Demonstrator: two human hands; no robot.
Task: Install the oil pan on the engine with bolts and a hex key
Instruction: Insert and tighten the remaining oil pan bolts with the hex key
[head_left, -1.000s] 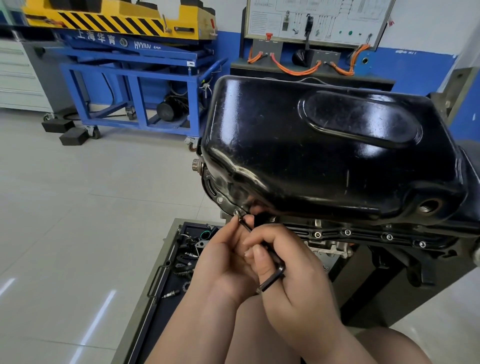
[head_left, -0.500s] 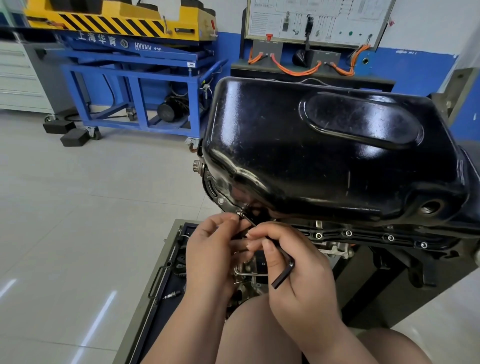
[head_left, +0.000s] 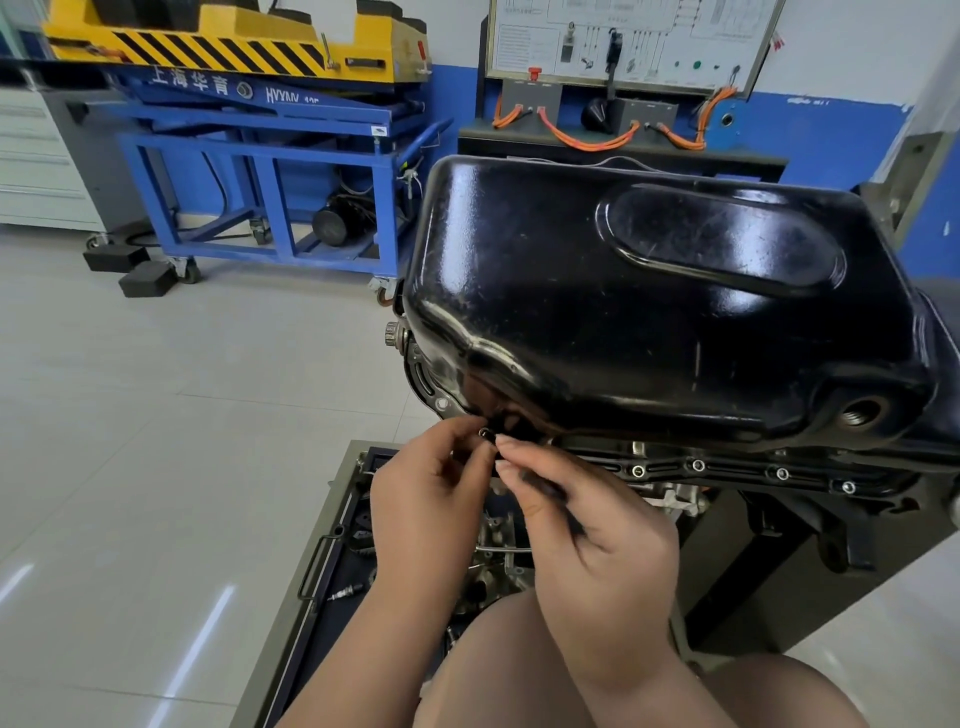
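The right hand (head_left: 597, 530) has a blurred hex key (head_left: 551, 491) in its grip; the left hand (head_left: 431, 499) pinches a half-hidden bolt (head_left: 485, 434) under the near-left corner of the oil pan (head_left: 649, 312).

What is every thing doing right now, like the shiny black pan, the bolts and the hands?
Glossy black metal oil pan: sitting bottom up on the engine.
Four silver flange bolts: in their holes along the near edge.
Threaded drain hole: open, no plug.
Small corner bolt: pinched by the left hand.
Black L-shaped hex key: gripped in the right hand, tip at that bolt.
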